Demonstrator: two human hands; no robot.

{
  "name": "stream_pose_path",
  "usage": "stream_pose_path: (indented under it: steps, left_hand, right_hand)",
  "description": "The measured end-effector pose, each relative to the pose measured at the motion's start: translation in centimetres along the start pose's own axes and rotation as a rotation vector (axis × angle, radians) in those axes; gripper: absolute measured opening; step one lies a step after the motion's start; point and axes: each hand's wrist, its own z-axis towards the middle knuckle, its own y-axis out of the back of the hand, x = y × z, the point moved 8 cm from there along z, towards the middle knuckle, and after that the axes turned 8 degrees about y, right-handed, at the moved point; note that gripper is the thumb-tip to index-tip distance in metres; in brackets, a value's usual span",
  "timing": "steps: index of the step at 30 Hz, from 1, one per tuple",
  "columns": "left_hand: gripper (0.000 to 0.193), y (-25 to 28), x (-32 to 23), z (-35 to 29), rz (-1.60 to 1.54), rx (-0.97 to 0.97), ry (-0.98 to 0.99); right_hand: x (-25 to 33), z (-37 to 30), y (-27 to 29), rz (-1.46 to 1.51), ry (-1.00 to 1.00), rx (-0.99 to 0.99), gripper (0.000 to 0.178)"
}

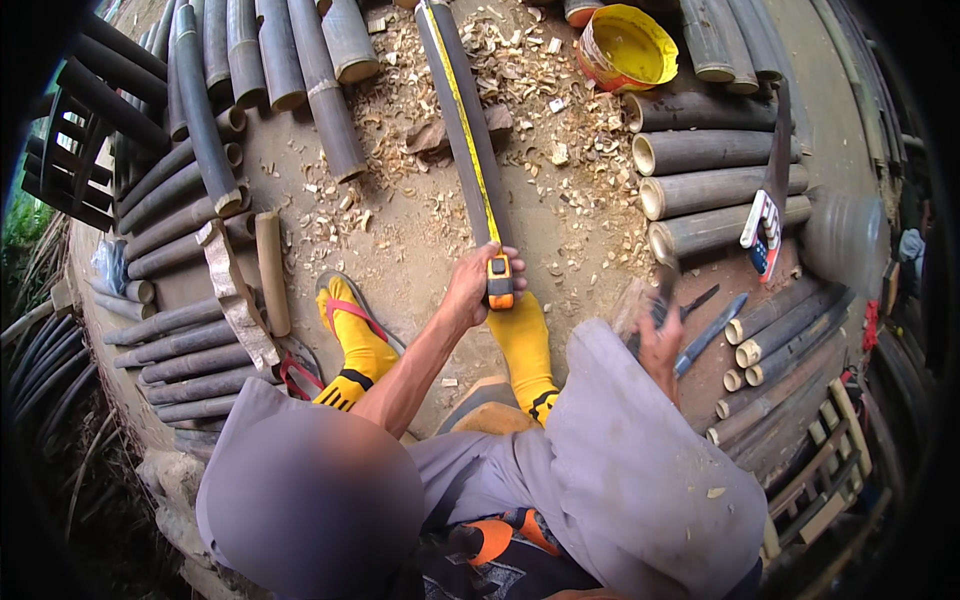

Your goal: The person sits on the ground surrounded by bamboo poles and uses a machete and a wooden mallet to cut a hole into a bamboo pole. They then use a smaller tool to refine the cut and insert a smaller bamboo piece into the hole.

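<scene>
My left hand (470, 288) is closed round an orange and black tape measure (500, 282). Its yellow blade runs out along a dark bamboo pole (462, 140), and the hand sits at the pole's near end. The pole lies across a reddish-brown stone (428, 138). To the right, beside my raised knee, my right hand (660, 345) has its fingers wrapped round a dark-handled tool (666, 288); motion smears its upper part, so its kind is unclear. Close by on the ground are a dark blade (699, 302) and a bluish, pointed length (710, 335).
Cut bamboo lengths (180, 240) lie in rows at the left, with more (715, 190) at the right. A hand saw (768, 215) with a white and red handle leans there by a clear plastic jug (843, 235). Wood chips (560, 150) surround a yellow bucket (628, 48) at the back.
</scene>
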Motion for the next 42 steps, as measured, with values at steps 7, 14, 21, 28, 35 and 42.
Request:
stream_pose_path:
  steps: [7, 14, 21, 28, 35, 42]
  left_hand:
    - [0.034, 0.7, 1.9, 0.3, 0.049, 0.007, 0.115]
    - [0.034, 0.9, 2.2, 0.5, 0.016, -0.007, 0.129]
    - [0.034, 0.9, 2.0, 0.1, -0.007, -0.027, 0.127]
    - [0.035, 0.9, 1.9, 0.0, -0.005, -0.030, 0.126]
    - [0.035, 1.0, 1.9, 0.1, 0.005, -0.040, 0.137]
    - [0.034, 1.0, 1.9, 0.2, 0.001, -0.022, 0.130]
  right_hand:
    - [7.5, 3.3, -10.5, -0.234, 0.414, 0.641, 0.023]
    - [8.3, 5.0, -14.8, -0.566, 0.707, 0.850, 0.028]
    - [8.2, 5.9, -16.3, -0.637, 0.740, 0.953, 0.031]
    - [8.3, 6.6, -16.8, -0.655, 0.776, 0.951, 0.030]
    - [8.3, 7.0, -17.1, -0.701, 0.762, 0.973, 0.031]
    - [8.6, 7.2, -17.2, -0.717, 0.782, 0.980, 0.031]
